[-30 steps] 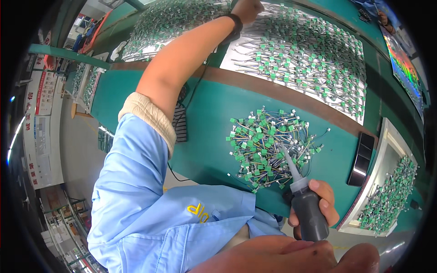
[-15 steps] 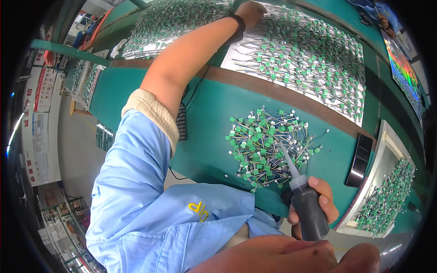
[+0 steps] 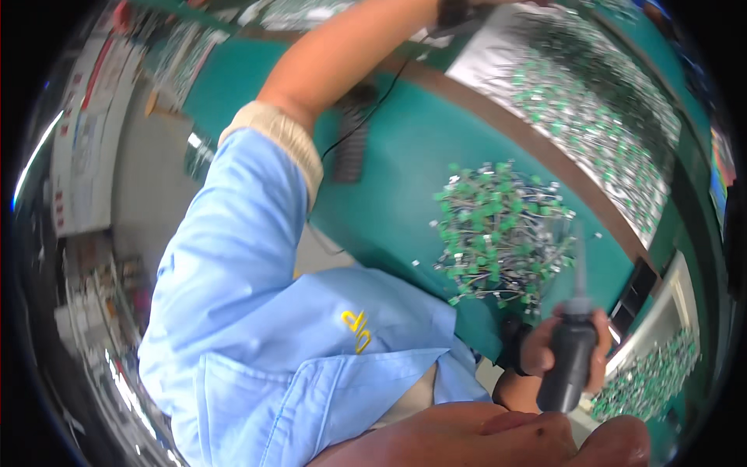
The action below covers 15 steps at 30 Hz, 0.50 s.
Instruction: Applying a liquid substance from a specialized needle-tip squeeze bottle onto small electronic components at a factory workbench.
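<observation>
In my right hand (image 3: 537,350) is a dark squeeze bottle (image 3: 566,362) with a long thin nozzle, held upright with the fingers wrapped round it. Its nozzle points up beside a heap of green connectors with short wires (image 3: 498,233) on the green table mat (image 3: 397,202). My left arm reaches far across the table, a dark band (image 3: 453,12) round its wrist. The top edge cuts off most of my left hand (image 3: 490,1), so its fingers are hidden. It is near a white sheet (image 3: 475,66) covered with rows of the same wired connectors.
A black phone (image 3: 634,296) lies near the right end of the table. Beside it a pale-rimmed tray (image 3: 681,288) holds more green connectors. A black cable (image 3: 373,113) runs past a dark ribbed object (image 3: 350,148). A brown strip (image 3: 529,140) crosses the table.
The whole view has shifted, so the heap and sheet appear farther right. The bottle in my right hand has swung away from over the heap to its right side. My left hand has mostly left the picture.
</observation>
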### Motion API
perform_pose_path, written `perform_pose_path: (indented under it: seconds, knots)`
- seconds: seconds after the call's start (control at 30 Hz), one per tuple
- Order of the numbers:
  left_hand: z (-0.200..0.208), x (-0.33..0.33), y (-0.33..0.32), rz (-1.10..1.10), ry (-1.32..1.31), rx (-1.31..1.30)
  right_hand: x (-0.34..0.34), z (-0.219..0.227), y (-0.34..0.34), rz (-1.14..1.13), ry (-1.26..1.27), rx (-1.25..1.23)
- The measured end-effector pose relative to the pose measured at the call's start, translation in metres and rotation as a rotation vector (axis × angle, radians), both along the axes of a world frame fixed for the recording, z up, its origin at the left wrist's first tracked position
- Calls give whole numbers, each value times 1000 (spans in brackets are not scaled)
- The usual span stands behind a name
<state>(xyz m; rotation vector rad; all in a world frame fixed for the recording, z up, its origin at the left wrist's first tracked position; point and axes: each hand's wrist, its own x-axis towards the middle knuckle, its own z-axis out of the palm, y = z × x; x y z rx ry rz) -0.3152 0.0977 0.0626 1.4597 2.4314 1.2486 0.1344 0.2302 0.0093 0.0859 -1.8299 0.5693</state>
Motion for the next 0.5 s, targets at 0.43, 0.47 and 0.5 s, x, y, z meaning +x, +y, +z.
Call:
perform_pose_path:
  seconds: [0.43, 0.47, 0.5]
  knots:
    - [-37, 173, -303, 750, -227, -808, -14, -1, -10, 362, 51, -190]
    - [-53, 181, -298, 750, -156, -669, -13, -3, -10, 361, 56, -187]
    - [-63, 187, -290, 745, -85, -527, -13, -2, -10, 357, 63, -181]
